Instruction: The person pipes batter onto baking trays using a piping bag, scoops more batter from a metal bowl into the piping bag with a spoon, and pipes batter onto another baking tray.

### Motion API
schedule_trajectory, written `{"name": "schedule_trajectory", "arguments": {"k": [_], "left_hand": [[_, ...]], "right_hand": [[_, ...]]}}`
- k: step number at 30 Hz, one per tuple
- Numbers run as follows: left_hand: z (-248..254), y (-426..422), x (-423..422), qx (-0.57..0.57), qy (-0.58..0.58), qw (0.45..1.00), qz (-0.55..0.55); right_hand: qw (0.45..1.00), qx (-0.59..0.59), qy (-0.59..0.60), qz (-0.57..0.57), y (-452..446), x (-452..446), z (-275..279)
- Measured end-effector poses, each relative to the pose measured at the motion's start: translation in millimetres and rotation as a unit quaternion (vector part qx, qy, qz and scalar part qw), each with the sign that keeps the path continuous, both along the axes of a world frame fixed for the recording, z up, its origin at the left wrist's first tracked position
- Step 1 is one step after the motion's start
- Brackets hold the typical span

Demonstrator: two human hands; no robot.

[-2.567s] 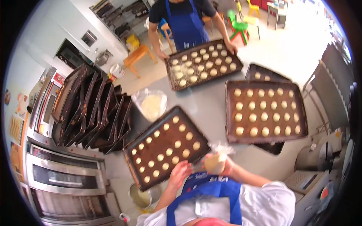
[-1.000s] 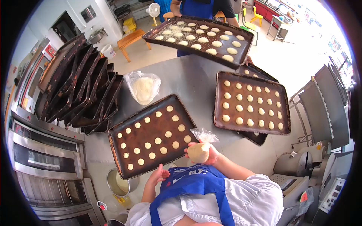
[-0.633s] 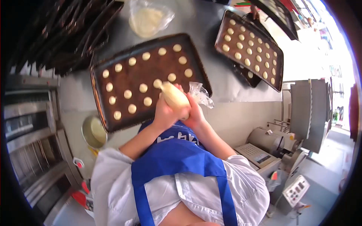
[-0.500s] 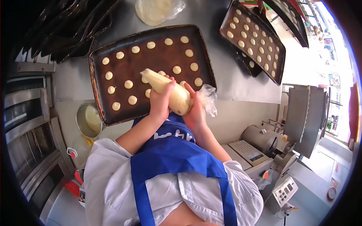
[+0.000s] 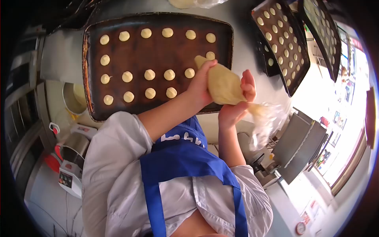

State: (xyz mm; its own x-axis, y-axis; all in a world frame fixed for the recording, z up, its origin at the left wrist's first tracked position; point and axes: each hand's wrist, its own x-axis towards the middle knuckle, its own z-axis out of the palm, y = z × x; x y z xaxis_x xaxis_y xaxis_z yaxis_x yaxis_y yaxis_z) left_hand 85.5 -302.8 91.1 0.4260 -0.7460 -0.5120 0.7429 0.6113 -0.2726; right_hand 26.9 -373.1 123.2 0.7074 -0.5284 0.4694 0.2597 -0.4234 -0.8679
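Note:
A piping bag [image 5: 225, 85] full of pale batter slants over the right side of a dark baking tray [image 5: 118, 113]. My left hand [image 5: 200, 83] is wrapped round the bag's front part, close to the tip. At its back end, my right hand [image 5: 237, 103] is closed round the gathered neck, with the loose clear plastic end [image 5: 265, 122] hanging below. The tip is at the upper left, near a batter mound [image 5: 210, 55] by the tray's right edge. Several round mounds lie in rows along the tray; the bag and my left hand cover part of its lower right.
More trays of batter mounds [image 5: 282, 43] lean at the upper right, one tray [image 5: 324, 35] farther right. A metal bowl [image 5: 74, 98] stands left below the tray. Another plastic bag [image 5: 197, 3] lies at the top edge. Machines and a metal panel [image 5: 299, 144] are at right.
Both hands have moved right with the piping bag, from the tray's middle to its right side. The view has shifted, and more mounds in the lower rows show now.

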Motion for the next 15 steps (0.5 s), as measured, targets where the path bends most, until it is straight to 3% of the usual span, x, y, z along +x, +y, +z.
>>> {"name": "schedule_trajectory", "arguments": {"k": [2, 3, 7, 9, 15], "left_hand": [[-3, -14, 11, 0.015, 0.01, 1.0, 0.008], [-9, -20, 15, 0.028, 0.016, 0.999, 0.003], [-39, -33, 27, 0.043, 0.031, 0.997, 0.057], [-44, -31, 32, 0.048, 0.047, 0.995, 0.07], [-51, -29, 38, 0.047, 0.088, 0.991, 0.089]], "right_hand": [[0.985, 0.115, 0.127, 0.035, -13, 11, 3], [0.983, 0.114, 0.136, 0.043, -19, 18, -1], [0.984, 0.131, 0.105, 0.053, -29, 50, -22], [0.974, 0.159, 0.116, 0.116, -41, 59, -34], [0.973, 0.166, 0.133, 0.088, -38, 74, -49]]}}
